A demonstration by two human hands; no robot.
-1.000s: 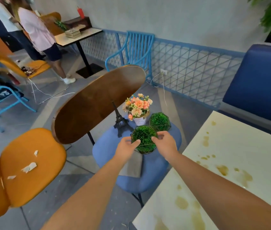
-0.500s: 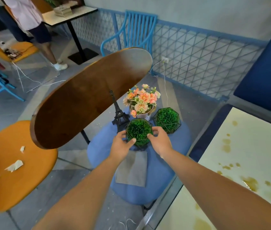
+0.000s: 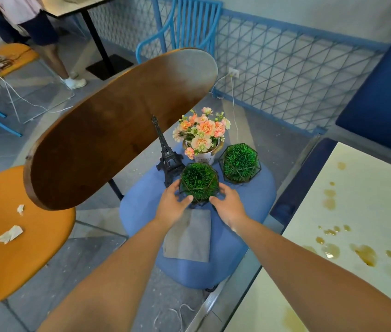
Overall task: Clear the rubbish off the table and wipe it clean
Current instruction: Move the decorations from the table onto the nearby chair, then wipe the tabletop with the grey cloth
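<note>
Café corner, decorations parked on a blue chair seat [image 3: 249, 212] — table [image 3: 357, 212] still stained.

Left to right: orange chair [image 3: 22, 248] with paper scraps [image 3: 10, 233], then both hands. A second ago they were reaching; now the left hand [image 3: 173, 204] and right hand [image 3: 228, 204] cup the near grass ball [image 3: 199, 182], fingers curled against its sides, above a grey cloth [image 3: 189, 236]. Likely it is being set down — so wiping hasn't begun.

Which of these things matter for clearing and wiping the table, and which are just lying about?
For the job:
stained table
grey cloth
near grass ball, held between left hand and right hand
far grass ball, flower pot, Eiffel Tower model

Lying about:
paper scraps on orange chair
light blue chair
</note>
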